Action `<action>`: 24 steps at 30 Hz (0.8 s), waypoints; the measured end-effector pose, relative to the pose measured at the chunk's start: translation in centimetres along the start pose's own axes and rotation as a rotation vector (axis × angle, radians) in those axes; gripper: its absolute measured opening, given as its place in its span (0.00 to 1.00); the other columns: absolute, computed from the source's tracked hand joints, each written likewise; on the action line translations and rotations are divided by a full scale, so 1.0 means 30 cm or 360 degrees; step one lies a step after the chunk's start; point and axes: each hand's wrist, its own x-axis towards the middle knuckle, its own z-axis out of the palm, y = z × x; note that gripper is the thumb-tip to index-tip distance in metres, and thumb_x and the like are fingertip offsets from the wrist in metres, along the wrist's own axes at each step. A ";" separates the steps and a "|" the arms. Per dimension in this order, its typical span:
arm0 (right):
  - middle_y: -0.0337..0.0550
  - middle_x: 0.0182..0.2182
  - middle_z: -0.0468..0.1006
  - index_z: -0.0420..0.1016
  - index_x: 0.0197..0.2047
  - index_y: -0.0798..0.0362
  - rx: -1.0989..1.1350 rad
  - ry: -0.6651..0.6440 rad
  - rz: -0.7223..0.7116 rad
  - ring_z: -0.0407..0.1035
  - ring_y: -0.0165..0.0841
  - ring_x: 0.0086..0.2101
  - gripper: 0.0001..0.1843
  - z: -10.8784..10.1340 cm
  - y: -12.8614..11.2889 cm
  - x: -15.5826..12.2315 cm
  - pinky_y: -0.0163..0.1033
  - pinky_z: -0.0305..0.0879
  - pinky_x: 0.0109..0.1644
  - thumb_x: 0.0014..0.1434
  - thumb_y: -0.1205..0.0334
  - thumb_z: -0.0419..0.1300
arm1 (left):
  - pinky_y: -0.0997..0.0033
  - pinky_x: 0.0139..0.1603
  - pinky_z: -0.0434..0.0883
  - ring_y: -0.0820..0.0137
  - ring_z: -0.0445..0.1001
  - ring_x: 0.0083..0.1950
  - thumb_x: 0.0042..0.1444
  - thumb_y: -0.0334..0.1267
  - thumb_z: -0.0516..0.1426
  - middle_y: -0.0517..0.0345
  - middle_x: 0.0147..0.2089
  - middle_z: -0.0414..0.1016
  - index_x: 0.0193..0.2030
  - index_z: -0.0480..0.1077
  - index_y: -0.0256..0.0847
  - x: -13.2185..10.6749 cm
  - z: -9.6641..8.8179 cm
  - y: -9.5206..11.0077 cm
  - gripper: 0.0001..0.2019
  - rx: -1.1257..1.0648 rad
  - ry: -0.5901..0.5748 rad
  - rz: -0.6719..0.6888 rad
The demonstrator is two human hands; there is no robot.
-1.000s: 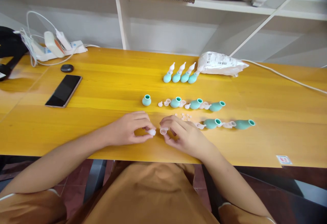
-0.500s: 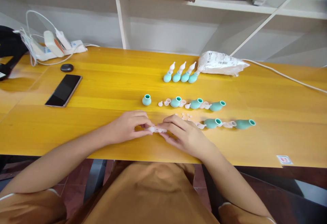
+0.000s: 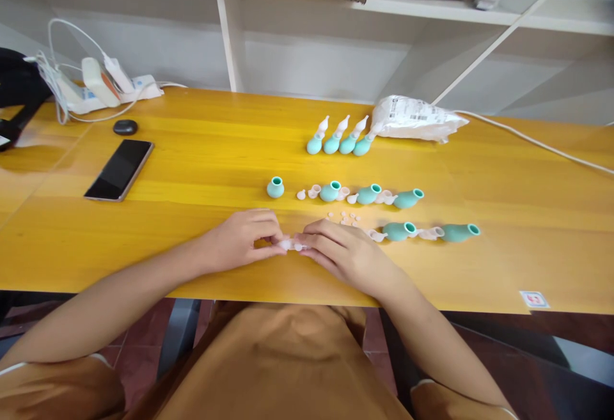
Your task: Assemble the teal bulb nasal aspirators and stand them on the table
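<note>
Between my two hands, just above the table's front part, is a small clear plastic nozzle piece. My left hand pinches its whitish left end between thumb and fingertips. At the right end, my right hand grips the piece with thumb and fingers, which partly cover it. Beyond my right hand lie several tiny translucent discs. Teal rubber bulbs with open necks stand or lie in two rows, with clear nozzle parts among them. Farther back are several assembled bulb aspirators with pointed clear tips.
A white plastic package lies behind the aspirators, with a white cable to its right. On the left are a phone, a small black case and a power strip. White shelving stands along the back.
The clear piece has turned slightly between my fingers, and my right fingertips have shifted a little on it. The bulbs and loose parts on the table have stayed put.
</note>
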 end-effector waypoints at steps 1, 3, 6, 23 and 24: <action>0.48 0.46 0.86 0.80 0.58 0.53 0.0004 -0.0005 -0.0009 0.82 0.38 0.42 0.09 0.000 0.001 0.000 0.43 0.79 0.42 0.80 0.63 0.61 | 0.71 0.48 0.74 0.69 0.80 0.44 0.75 0.39 0.63 0.57 0.43 0.82 0.45 0.80 0.41 -0.001 0.004 -0.003 0.07 0.0051 0.0012 0.0040; 0.48 0.46 0.87 0.80 0.58 0.53 0.0017 -0.0021 -0.0018 0.83 0.38 0.42 0.09 -0.001 0.002 -0.002 0.44 0.80 0.44 0.81 0.63 0.60 | 0.70 0.48 0.74 0.69 0.79 0.44 0.77 0.39 0.62 0.56 0.42 0.81 0.44 0.79 0.40 -0.002 0.012 -0.007 0.08 0.0179 0.0039 0.0127; 0.48 0.46 0.87 0.80 0.60 0.53 0.0024 -0.0039 -0.0013 0.83 0.39 0.43 0.11 -0.001 0.006 -0.005 0.45 0.81 0.45 0.81 0.63 0.59 | 0.67 0.49 0.75 0.67 0.78 0.44 0.79 0.38 0.58 0.55 0.41 0.82 0.45 0.78 0.39 0.001 0.022 -0.004 0.10 0.0397 0.0095 0.0309; 0.48 0.45 0.88 0.80 0.58 0.55 0.0045 0.0005 -0.0040 0.84 0.40 0.43 0.09 0.002 0.011 -0.011 0.47 0.82 0.49 0.79 0.63 0.62 | 0.64 0.50 0.77 0.65 0.79 0.44 0.77 0.33 0.60 0.53 0.43 0.84 0.50 0.77 0.39 0.007 0.034 0.013 0.04 0.0433 0.0226 0.0483; 0.49 0.45 0.88 0.80 0.58 0.55 0.0032 0.0002 -0.0048 0.84 0.40 0.42 0.09 0.001 0.010 -0.009 0.47 0.82 0.48 0.79 0.63 0.62 | 0.64 0.49 0.77 0.65 0.79 0.43 0.78 0.33 0.59 0.53 0.43 0.84 0.50 0.78 0.40 0.009 0.035 0.014 0.05 0.0440 0.0229 0.0493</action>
